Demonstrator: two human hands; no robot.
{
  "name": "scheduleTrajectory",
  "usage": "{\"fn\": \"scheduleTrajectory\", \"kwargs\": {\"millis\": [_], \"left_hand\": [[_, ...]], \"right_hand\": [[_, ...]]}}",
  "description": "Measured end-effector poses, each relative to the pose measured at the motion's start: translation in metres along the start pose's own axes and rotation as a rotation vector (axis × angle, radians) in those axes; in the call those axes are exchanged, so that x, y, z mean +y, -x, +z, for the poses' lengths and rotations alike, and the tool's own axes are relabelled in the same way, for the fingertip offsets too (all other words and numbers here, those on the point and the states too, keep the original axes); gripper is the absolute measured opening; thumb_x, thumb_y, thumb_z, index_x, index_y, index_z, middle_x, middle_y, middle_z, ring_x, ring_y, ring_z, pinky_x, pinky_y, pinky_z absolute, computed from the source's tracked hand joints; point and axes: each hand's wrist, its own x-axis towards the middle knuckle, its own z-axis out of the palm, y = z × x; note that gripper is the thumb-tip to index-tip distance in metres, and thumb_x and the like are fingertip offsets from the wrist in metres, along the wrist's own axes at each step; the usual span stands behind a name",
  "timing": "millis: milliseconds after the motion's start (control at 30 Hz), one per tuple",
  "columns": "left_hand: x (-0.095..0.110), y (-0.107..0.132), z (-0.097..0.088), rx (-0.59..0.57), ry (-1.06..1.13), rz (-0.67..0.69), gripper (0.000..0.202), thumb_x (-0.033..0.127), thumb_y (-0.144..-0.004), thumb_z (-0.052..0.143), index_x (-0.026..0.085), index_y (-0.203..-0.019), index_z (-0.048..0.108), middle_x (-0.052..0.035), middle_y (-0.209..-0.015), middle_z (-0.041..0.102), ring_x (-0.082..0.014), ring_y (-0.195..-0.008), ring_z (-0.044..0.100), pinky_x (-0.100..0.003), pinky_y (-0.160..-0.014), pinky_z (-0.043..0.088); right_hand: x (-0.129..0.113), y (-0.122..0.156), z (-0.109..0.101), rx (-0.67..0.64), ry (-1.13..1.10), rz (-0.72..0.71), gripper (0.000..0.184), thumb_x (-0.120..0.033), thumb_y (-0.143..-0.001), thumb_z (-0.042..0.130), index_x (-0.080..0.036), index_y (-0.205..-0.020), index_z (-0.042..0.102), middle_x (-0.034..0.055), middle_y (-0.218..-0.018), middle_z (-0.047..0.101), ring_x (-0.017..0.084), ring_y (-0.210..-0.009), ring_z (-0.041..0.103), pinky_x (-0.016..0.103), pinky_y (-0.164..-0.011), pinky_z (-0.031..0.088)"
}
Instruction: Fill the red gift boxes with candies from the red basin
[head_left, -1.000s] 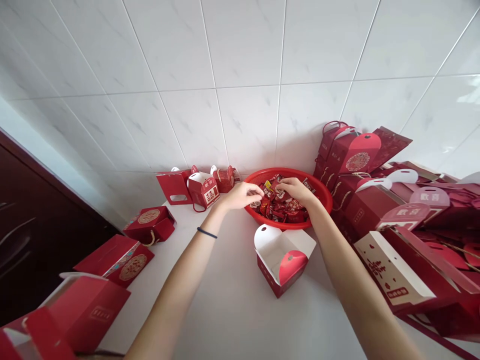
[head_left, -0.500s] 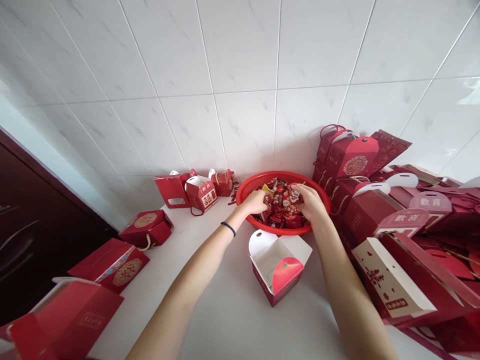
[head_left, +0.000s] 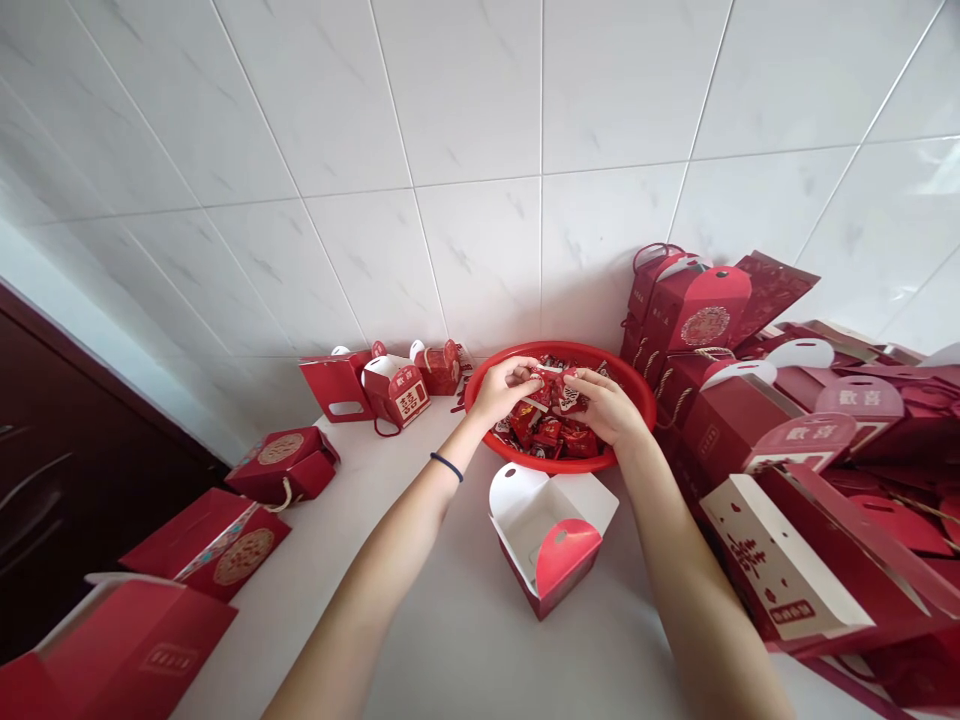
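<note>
Both my hands are over the red plastic basket (head_left: pixel 559 465), which holds many wrapped candies (head_left: pixel 550 432). My left hand (head_left: pixel 510 388) pinches a red wrapped candy (head_left: pixel 541 384) between thumb and fingers. Close beside it, my right hand (head_left: pixel 604 402) has its fingers closed on another red candy with white print (head_left: pixel 570 396). The two candies nearly meet; whether they touch I cannot tell. In front of the basket stands an open gift box (head_left: pixel 540 545), red outside and white inside, its flaps spread and no candy visible in it.
Red gift boxes (head_left: pixel 401 390) stand by the tiled wall, and more (head_left: pixel 285 465) line the table's left side. A large pile of boxes and folded cartons (head_left: pixel 757 420) crowds the right. A cream-fronted box (head_left: pixel 780 560) lies near my right forearm. A dark door (head_left: pixel 67 470) is at far left.
My hands have risen from among the candies and drawn closer together, each with a candy in its fingers. The open box stays in place; the view has shifted slightly.
</note>
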Motion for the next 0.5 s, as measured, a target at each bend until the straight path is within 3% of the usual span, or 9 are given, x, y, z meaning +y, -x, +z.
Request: {"fn": "scheduleTrajectory", "kwargs": {"millis": [133,233,300,400,500], "left_hand": [[0.003,0.002,0.002,-0.091,0.045,0.053,0.037,0.024,-0.083,0.069,0.015,-0.118,0.067,-0.0097,-0.107,0.075,-0.0206,-0.098,0.071,-0.035,-0.09,0.058],[0.002,0.0,0.004,-0.156,-0.098,0.066,0.039,0.019,-0.09,0.06,0.014,-0.129,0.063,-0.0141,-0.119,0.073,-0.022,-0.107,0.071,-0.039,-0.096,0.057],[0.001,-0.001,0.006,-0.225,-0.208,0.051,0.035,0.015,-0.09,0.057,0.014,-0.124,0.066,-0.0143,-0.12,0.074,-0.0224,-0.107,0.072,-0.038,-0.097,0.056],[0.003,-0.003,0.011,-0.398,-0.311,0.036,0.034,0.006,-0.081,0.061,0.017,-0.111,0.074,-0.0099,-0.116,0.077,-0.0238,-0.108,0.072,-0.036,-0.099,0.054],[0.006,-0.008,0.016,-0.572,-0.417,0.022,0.047,-0.001,-0.07,0.064,0.021,-0.11,0.076,-0.0067,-0.119,0.077,-0.0256,-0.112,0.07,-0.034,-0.099,0.052]], "right_hand": [[0.003,-0.001,0.003,0.014,-0.01,-0.006,0.037,-0.032,-0.052,0.089,-0.017,-0.076,0.064,-0.0009,-0.069,0.066,0.016,-0.065,0.065,0.028,-0.056,0.057],[0.003,-0.006,-0.001,0.174,-0.069,-0.103,0.034,-0.036,-0.06,0.084,-0.019,-0.078,0.06,-0.0041,-0.069,0.064,0.013,-0.064,0.063,0.024,-0.055,0.056],[0.002,-0.01,-0.005,0.293,-0.112,-0.17,0.031,-0.038,-0.066,0.079,-0.021,-0.079,0.056,-0.0066,-0.07,0.063,0.012,-0.065,0.063,0.023,-0.056,0.057],[0.0,-0.012,-0.01,0.402,-0.147,-0.211,0.03,-0.038,-0.07,0.077,-0.022,-0.079,0.053,-0.0077,-0.07,0.061,0.011,-0.064,0.063,0.024,-0.057,0.058],[-0.002,-0.011,-0.01,0.449,-0.15,-0.21,0.029,-0.038,-0.07,0.077,-0.021,-0.081,0.055,-0.0067,-0.069,0.062,0.011,-0.059,0.062,0.023,-0.052,0.057]]}}
